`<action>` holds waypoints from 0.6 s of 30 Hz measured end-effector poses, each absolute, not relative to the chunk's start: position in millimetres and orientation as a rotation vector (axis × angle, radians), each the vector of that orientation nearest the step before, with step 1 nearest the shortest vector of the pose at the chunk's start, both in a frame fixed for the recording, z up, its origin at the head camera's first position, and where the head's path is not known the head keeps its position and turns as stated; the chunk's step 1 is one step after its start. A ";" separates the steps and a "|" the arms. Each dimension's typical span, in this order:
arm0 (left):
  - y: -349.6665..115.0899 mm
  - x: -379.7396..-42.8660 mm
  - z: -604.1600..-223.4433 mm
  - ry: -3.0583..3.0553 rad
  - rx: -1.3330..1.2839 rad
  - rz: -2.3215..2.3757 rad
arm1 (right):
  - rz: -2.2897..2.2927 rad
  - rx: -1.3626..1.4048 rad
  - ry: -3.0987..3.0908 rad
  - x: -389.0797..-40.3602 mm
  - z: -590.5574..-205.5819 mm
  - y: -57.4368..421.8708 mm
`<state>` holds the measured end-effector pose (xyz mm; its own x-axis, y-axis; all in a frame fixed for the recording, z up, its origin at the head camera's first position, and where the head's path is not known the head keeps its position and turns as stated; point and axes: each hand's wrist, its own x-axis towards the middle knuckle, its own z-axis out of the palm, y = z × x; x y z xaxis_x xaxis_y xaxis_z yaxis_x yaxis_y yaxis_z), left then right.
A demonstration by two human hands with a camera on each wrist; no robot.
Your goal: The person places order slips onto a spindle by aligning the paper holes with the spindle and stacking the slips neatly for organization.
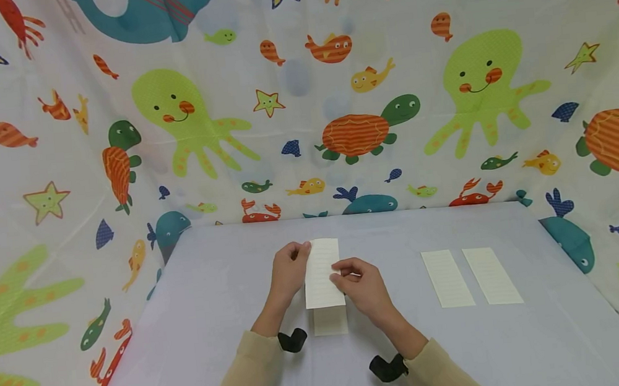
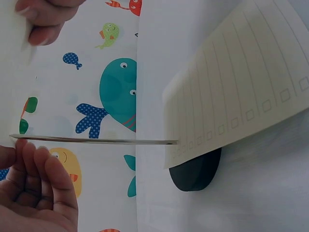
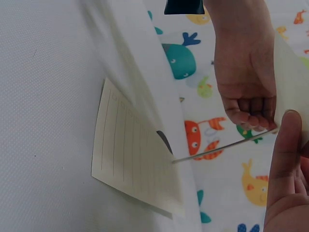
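A cream lined note sheet (image 1: 323, 272) stands raised between both hands in the head view. My left hand (image 1: 290, 269) pinches its upper left edge. At the right edge, my right hand (image 1: 360, 281) holds the sheet between thumb and fingers. Below it a second lined sheet (image 1: 330, 321) is partly hidden; the left wrist view shows this lower sheet (image 2: 236, 92) tilted over a dark rounded base (image 2: 195, 171). A thin rod-like piece (image 2: 96, 140) runs between the raised sheet and the lower one; its kind is unclear.
Two more lined note sheets (image 1: 448, 279) (image 1: 492, 276) lie side by side on the white-covered table (image 1: 192, 366), to the right. A curtain with sea animals (image 1: 296, 175) hangs behind the table and along its sides. Black wrist devices (image 1: 294, 340) sit at both cuffs.
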<state>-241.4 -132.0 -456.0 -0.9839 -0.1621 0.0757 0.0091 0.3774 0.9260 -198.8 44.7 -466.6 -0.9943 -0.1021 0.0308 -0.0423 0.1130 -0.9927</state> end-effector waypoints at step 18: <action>-136.5 -241.7 -490.3 -2.573 0.162 -1.629 | -1.935 -0.101 2.365 -196.0 -482.6 47.9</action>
